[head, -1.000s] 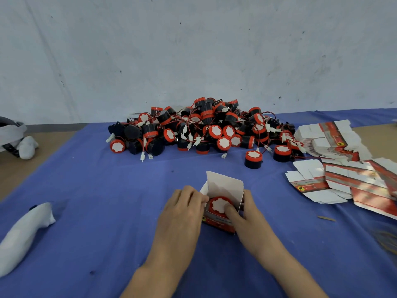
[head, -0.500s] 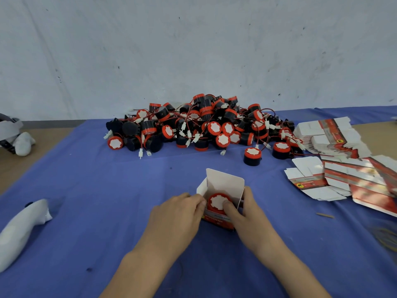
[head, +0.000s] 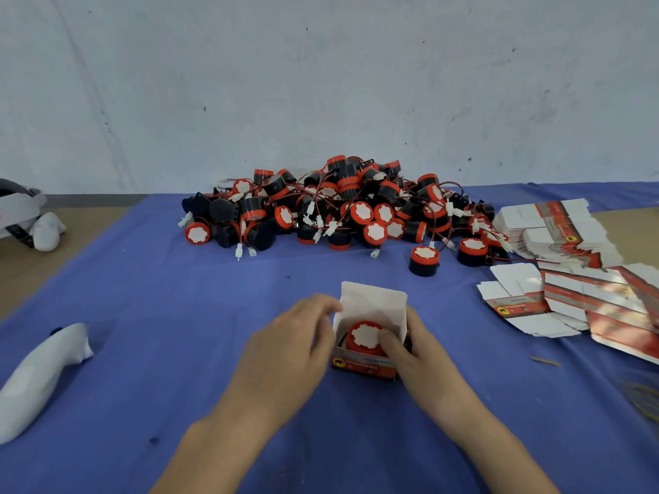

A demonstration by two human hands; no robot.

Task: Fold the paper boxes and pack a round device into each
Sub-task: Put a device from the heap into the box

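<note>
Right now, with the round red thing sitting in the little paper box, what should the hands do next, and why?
Probably press the round red-and-black device fully down with the right hand, whose thumb rests on it. Its red top shows above the front wall of the small red-and-white paper box, and the white lid flap stands open.

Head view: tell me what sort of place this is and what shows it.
Likely a small hand-packing workstation: a heap of identical round devices with wires, stacks of flat unfolded boxes at the right, and one device sitting in an open box on a blue cloth.
</note>
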